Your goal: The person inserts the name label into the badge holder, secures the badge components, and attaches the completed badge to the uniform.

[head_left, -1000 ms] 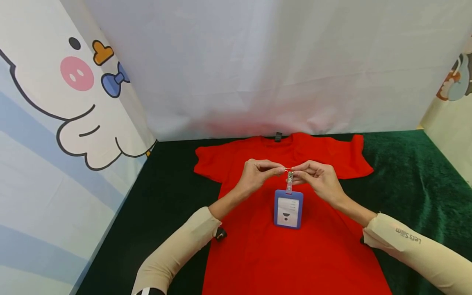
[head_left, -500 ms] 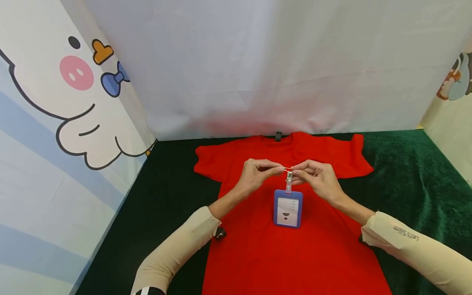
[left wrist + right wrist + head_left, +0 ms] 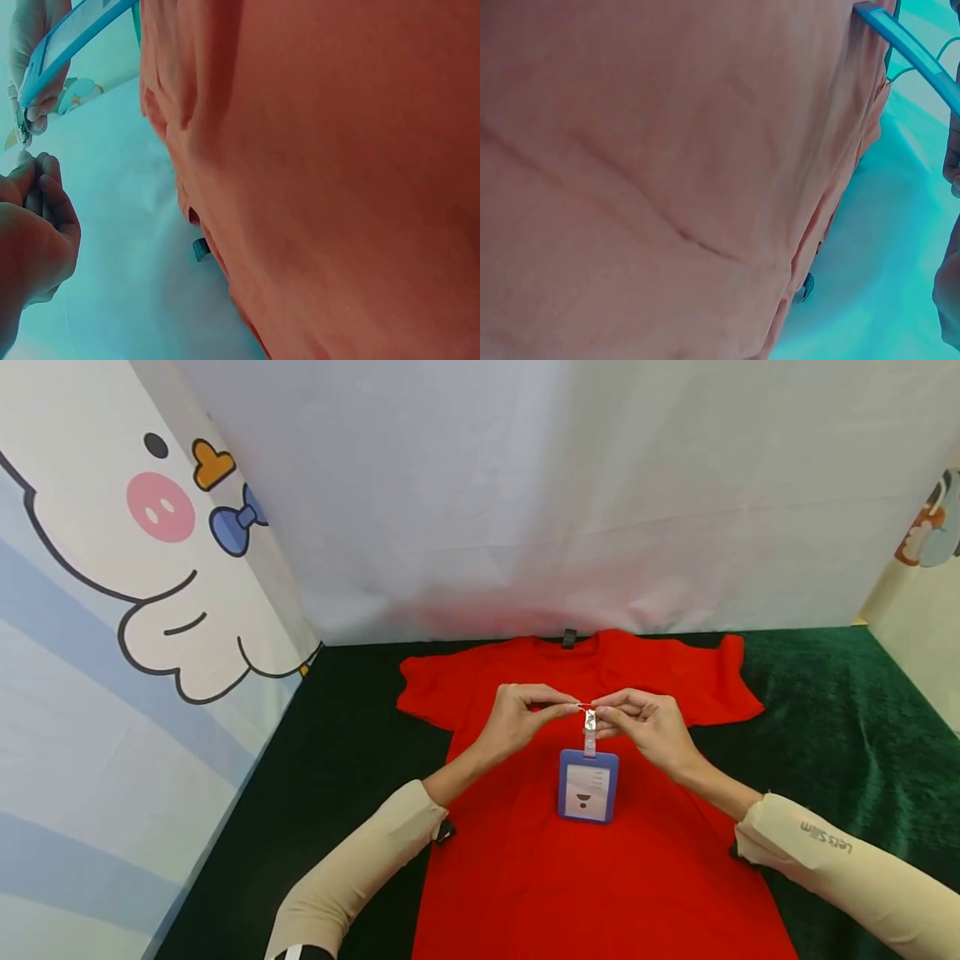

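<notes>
A blue-framed badge holder (image 3: 588,787) with a white card hangs from a clear strap and a metal clip (image 3: 590,722). At the clip's top, a thin metal pin bridges the fingertips of both hands. My left hand (image 3: 522,714) pinches its left end between thumb and index finger. From the other side, my right hand (image 3: 651,727) pinches the right end beside the clip. Beneath lies a red T-shirt (image 3: 517,868), spread flat with its collar away from me. In the left wrist view, the badge holder (image 3: 75,45) tilts above the fingertips of the left hand (image 3: 37,232).
Dark green cloth (image 3: 337,735) covers the table under the shirt. A white curtain (image 3: 450,510) closes off the back, and a cartoon-printed panel (image 3: 75,693) stands at the left. A small dark tag (image 3: 569,638) sticks up at the shirt's collar.
Both hands keep their pinch in nearly the same place. The badge holder sways very slightly, and the head view has shifted a little.
</notes>
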Action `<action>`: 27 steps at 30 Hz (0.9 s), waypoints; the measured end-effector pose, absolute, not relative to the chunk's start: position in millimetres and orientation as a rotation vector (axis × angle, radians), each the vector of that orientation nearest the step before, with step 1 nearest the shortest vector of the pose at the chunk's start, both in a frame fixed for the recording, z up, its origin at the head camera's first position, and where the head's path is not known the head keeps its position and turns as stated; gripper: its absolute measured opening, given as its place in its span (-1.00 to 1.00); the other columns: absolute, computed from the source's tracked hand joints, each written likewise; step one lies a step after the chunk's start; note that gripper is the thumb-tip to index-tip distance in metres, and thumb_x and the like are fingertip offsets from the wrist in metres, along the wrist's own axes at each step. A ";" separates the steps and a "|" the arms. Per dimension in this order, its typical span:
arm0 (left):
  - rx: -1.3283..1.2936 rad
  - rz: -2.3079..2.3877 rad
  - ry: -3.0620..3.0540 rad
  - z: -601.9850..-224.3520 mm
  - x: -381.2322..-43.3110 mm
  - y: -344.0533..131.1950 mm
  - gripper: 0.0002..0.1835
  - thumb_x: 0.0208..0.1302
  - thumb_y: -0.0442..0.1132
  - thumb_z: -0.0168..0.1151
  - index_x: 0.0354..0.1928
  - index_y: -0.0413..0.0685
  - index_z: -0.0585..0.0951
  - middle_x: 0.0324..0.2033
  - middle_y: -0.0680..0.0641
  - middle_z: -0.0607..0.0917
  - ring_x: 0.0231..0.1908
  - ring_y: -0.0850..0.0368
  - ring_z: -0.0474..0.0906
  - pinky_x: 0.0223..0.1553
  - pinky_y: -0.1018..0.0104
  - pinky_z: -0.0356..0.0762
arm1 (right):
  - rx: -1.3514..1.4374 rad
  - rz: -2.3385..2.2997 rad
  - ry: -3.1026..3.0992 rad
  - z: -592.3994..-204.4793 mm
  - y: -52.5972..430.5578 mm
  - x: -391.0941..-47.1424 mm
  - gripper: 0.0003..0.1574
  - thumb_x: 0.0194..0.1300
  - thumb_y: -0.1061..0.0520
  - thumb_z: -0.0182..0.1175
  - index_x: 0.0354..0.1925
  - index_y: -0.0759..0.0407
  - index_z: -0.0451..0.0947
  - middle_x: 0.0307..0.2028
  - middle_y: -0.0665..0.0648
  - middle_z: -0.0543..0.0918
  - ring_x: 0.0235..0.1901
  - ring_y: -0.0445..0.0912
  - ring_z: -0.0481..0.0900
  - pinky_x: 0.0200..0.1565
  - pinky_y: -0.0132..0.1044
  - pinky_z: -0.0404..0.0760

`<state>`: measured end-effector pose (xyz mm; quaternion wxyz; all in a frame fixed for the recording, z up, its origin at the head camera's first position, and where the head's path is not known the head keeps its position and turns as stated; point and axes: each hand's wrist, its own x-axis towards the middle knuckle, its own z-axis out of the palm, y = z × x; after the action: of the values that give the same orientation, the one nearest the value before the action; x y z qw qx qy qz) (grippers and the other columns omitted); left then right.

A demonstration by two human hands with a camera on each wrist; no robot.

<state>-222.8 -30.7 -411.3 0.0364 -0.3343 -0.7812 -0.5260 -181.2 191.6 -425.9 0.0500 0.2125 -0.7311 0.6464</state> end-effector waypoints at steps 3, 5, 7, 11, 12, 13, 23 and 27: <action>-1.031 -1.604 -2.392 -411.7 -222.7 -30.5 -0.85 0.24 -0.35 0.43 -0.17 -0.23 0.82 -0.26 -0.18 0.84 -0.32 0.14 0.75 -0.23 0.37 0.74 | 0.653 1.955 -2.225 -425.5 191.4 -181.0 -0.77 0.42 0.38 0.18 -0.04 0.57 0.61 -0.26 -0.25 0.79 -0.37 -0.23 0.81 -0.13 -0.41 0.74; -1.035 -1.599 -2.388 -412.0 -222.7 -30.3 -0.86 0.24 -0.35 0.43 -0.17 -0.23 0.82 -0.26 -0.18 0.84 -0.31 0.13 0.76 -0.23 0.38 0.74 | 0.653 1.947 -2.225 -425.3 191.4 -180.7 -0.77 0.42 0.39 0.18 -0.05 0.57 0.62 -0.26 -0.25 0.79 -0.37 -0.22 0.81 -0.13 -0.42 0.74; -1.040 -1.597 -2.387 -412.0 -222.8 -30.0 -0.85 0.24 -0.35 0.43 -0.17 -0.23 0.82 -0.26 -0.18 0.84 -0.30 0.12 0.76 -0.22 0.40 0.74 | 0.649 1.941 -2.227 -425.3 191.5 -180.5 -0.78 0.42 0.39 0.19 -0.05 0.56 0.62 -0.26 -0.25 0.79 -0.38 -0.21 0.81 -0.13 -0.43 0.74; -1.041 -1.596 -2.390 -412.0 -222.9 -29.8 -0.85 0.24 -0.36 0.43 -0.17 -0.23 0.82 -0.26 -0.18 0.84 -0.30 0.11 0.76 -0.23 0.42 0.73 | 0.642 1.937 -2.226 -425.3 191.4 -180.6 -0.78 0.41 0.40 0.20 -0.06 0.57 0.62 -0.27 -0.25 0.79 -0.38 -0.20 0.82 -0.14 -0.43 0.73; -1.040 -1.596 -2.391 -412.0 -223.0 -29.8 -0.85 0.24 -0.36 0.42 -0.17 -0.23 0.82 -0.26 -0.18 0.84 -0.30 0.11 0.76 -0.23 0.42 0.73 | 0.643 1.936 -2.225 -425.3 191.3 -180.7 -0.78 0.40 0.40 0.20 -0.06 0.57 0.62 -0.28 -0.25 0.79 -0.38 -0.19 0.82 -0.14 -0.43 0.73; -1.039 -1.595 -2.392 -412.0 -223.1 -29.8 -0.85 0.25 -0.36 0.42 -0.17 -0.23 0.82 -0.26 -0.18 0.84 -0.30 0.11 0.76 -0.22 0.42 0.73 | 0.643 1.937 -2.222 -425.4 191.2 -180.8 -0.78 0.40 0.40 0.20 -0.06 0.57 0.62 -0.28 -0.25 0.79 -0.38 -0.19 0.82 -0.14 -0.42 0.74; -1.043 -1.589 -2.412 -413.0 -223.5 -29.1 -0.85 0.26 -0.34 0.41 -0.15 -0.22 0.82 -0.25 -0.18 0.84 -0.29 0.13 0.77 -0.19 0.24 0.77 | 0.630 1.930 -2.199 -429.1 190.5 -180.5 -0.80 0.40 0.42 0.19 -0.08 0.58 0.62 -0.30 -0.26 0.79 -0.41 -0.27 0.80 -0.17 -0.44 0.73; -1.053 -1.586 -2.404 -412.9 -223.9 -29.1 -0.84 0.26 -0.34 0.42 -0.15 -0.22 0.82 -0.24 -0.18 0.84 -0.25 0.10 0.79 -0.19 0.35 0.76 | 0.634 1.914 -2.188 -430.1 189.6 -180.5 -0.81 0.39 0.43 0.20 -0.08 0.58 0.62 -0.31 -0.28 0.78 -0.41 -0.28 0.80 -0.18 -0.44 0.73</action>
<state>-223.9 -29.1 -412.9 0.0377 -0.3433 -0.7834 -0.5167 -180.5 189.6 -430.1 0.0829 0.2123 -0.7328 0.6411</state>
